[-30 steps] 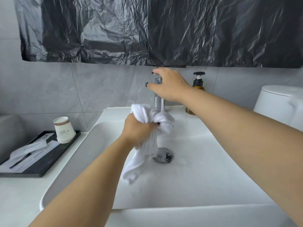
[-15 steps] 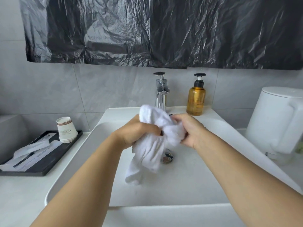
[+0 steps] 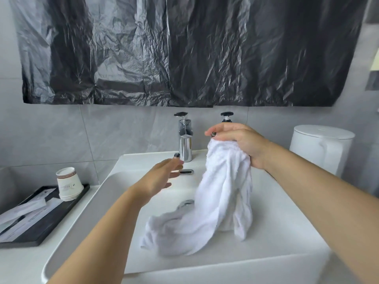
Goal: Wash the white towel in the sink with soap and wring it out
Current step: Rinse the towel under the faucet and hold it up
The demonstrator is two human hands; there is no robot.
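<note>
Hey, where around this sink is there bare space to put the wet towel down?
Bare: the counter in front of the black tray, and the sink ledge left of the faucet. Crowded: the tray, with paper cups and packets; the right side, by the white bin.

Head camera looks forward and down, close over the sink (image 3: 266, 261).

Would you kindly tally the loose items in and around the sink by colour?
White: 3 - towel, paper cup stack, lidded bin
Black: 1 - tray
Amber: 1 - soap bottle, mostly hidden
Total: 5
</note>
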